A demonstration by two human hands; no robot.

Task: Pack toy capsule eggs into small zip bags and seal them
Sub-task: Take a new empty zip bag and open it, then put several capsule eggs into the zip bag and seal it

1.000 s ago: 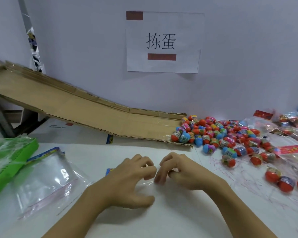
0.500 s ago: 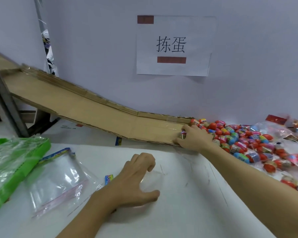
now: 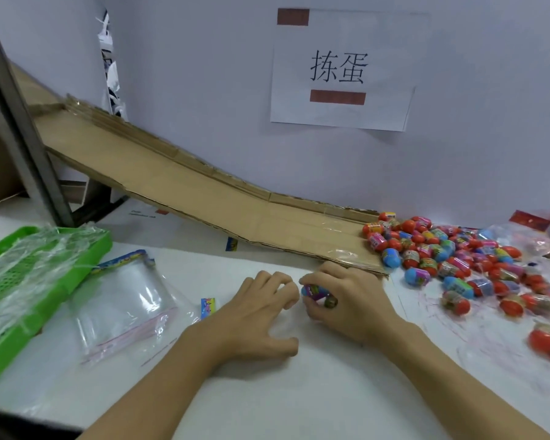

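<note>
My right hand (image 3: 346, 296) grips a blue and pink capsule egg (image 3: 313, 291) with a second darker one beside it, at the table's middle. My left hand (image 3: 258, 319) lies just left of it, fingers curled, on a small clear zip bag (image 3: 286, 328) that is hard to make out on the white table. A heap of red, blue and pink capsule eggs (image 3: 442, 252) lies at the right, at the foot of the cardboard chute.
A cardboard chute (image 3: 188, 188) slopes down from the left along the wall. A green basket (image 3: 10, 350) holding plastic stands at the left edge, with a pile of clear zip bags (image 3: 124, 300) beside it. Filled bags (image 3: 534, 239) lie at the far right.
My right hand went out to the egg heap and has come back to the middle with eggs in it. My left hand stayed on the small bag. The view has shifted left.
</note>
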